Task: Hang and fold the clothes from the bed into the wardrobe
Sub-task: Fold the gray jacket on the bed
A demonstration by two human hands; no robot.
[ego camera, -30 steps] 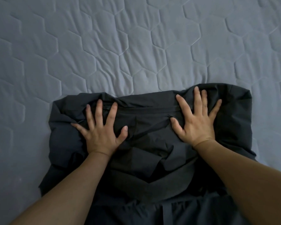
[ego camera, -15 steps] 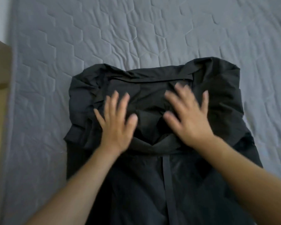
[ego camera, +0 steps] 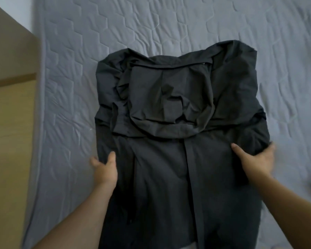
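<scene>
1. Reference landmark: the dark garment (ego camera: pixel 178 123), a black or charcoal piece of clothing lying flat on the grey quilted mattress (ego camera: pixel 151 24).
2. Containers: you have no bin, basket or drawer in view. The only bearing surface is the mattress, and the garment is the one item that lies on it.
3. Garment position: it sits in the middle of the view, with quilted mattress showing beyond its far edge and to both its sides.
4. Garment appearance: the far portion is folded back toward you and forms a rumpled flap with a straight seamed edge across its top. A narrow dark strap (ego camera: pixel 191 177) runs from below that flap down the near panel. The fabric is creased, most heavily along its left edge.
5. Your left hand (ego camera: pixel 104 169) grips the garment's left edge: the thumb lies on top of the fabric and the fingers tuck beneath it.
6. Your right hand (ego camera: pixel 255 160) grips the garment's right edge in the same manner, thumb on top, fingers wrapped round the bunched fabric.
7. Left of the garment, beyond the mattress edge, stands a tan wooden panel (ego camera: pixel 9 123).
</scene>
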